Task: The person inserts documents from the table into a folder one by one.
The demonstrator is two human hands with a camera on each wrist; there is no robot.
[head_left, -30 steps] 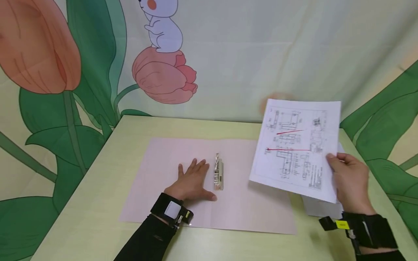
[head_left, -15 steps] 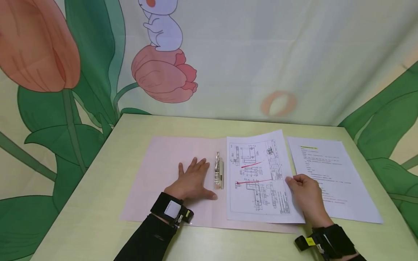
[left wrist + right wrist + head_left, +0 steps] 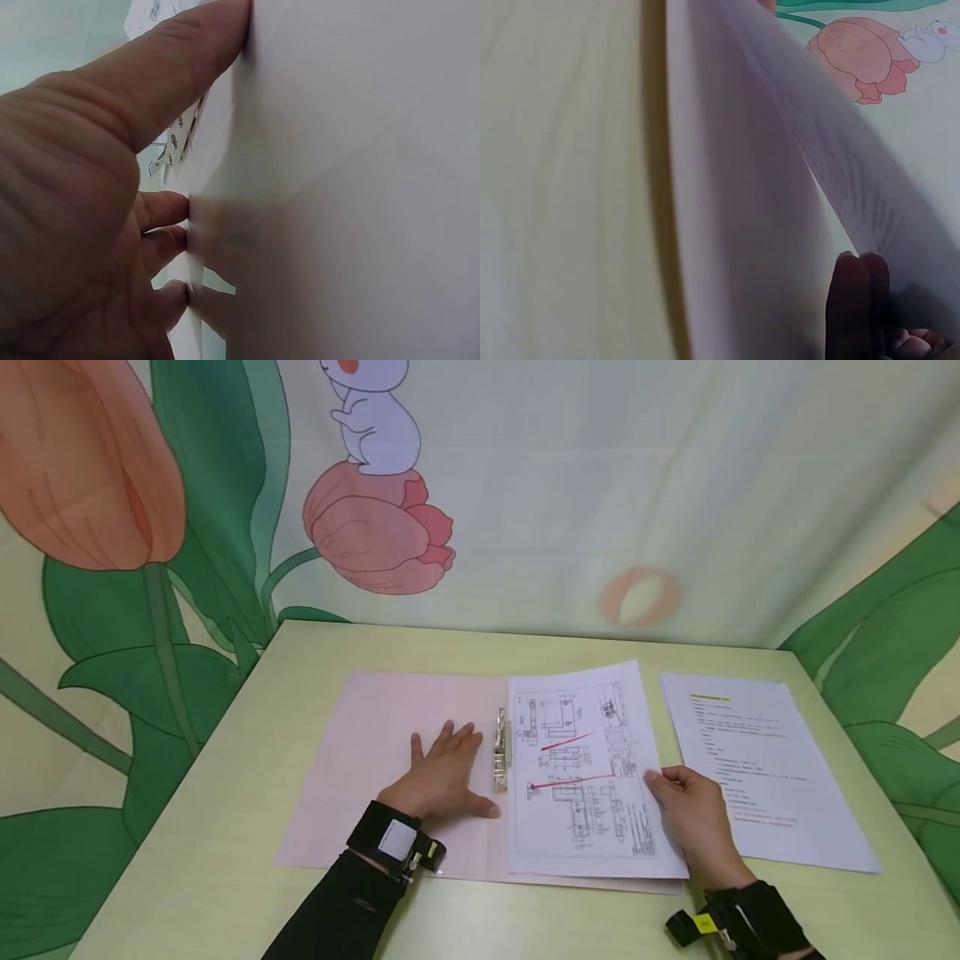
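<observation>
Presently your left hand (image 3: 442,772) lies spread flat on the open pink folder (image 3: 360,760) at frame centre, pinning it to the desk (image 3: 225,877), while your right hand (image 3: 693,818) pinches the drawing sheet (image 3: 577,768) beside the metal clip (image 3: 501,760).

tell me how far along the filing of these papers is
Done: the pink folder lies open, the left hand pressing its left half flat. In hand: the right hand holds the drawing sheet on the right half, its edge near the metal clip. Left: the sheet doesn't look clipped yet, and the text page waits on the table.
</observation>
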